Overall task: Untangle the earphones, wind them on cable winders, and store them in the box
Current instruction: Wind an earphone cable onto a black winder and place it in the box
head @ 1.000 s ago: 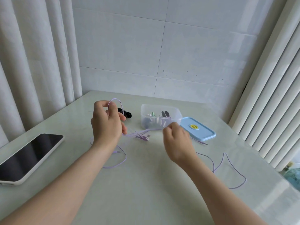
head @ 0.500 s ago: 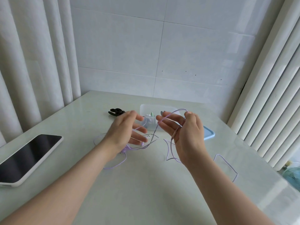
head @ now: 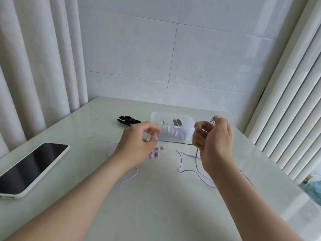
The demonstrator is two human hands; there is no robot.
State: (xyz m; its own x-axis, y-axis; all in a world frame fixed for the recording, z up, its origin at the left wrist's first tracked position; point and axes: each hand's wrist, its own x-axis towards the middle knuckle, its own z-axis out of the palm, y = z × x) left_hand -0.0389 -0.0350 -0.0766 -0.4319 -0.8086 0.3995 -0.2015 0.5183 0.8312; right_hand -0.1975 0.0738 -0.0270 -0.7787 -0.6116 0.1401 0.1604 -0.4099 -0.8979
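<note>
A purple earphone cable (head: pixel 181 163) loops over the pale table (head: pixel 156 197). Its two purple earbuds (head: pixel 154 153) hang just below my left hand (head: pixel 137 145), which pinches a strand of the cable. My right hand (head: pixel 213 143) grips several cable strands that run over its fingers. A taut stretch of cable spans between the hands. Behind them stands the clear plastic box (head: pixel 172 126), open, with wound earphones and winders inside. A black winder (head: pixel 128 120) lies left of the box.
A phone (head: pixel 29 168) in a white case lies face up at the table's left edge. Curtains hang left, a ribbed radiator stands right, and a tiled wall is behind. The table's right corner drops off near the radiator.
My left hand's fingers have closed into a pinch on the cable. My right hand has curled round the strands and moved right, pulling the cable taut. The blue lid is now hidden behind my right hand.
</note>
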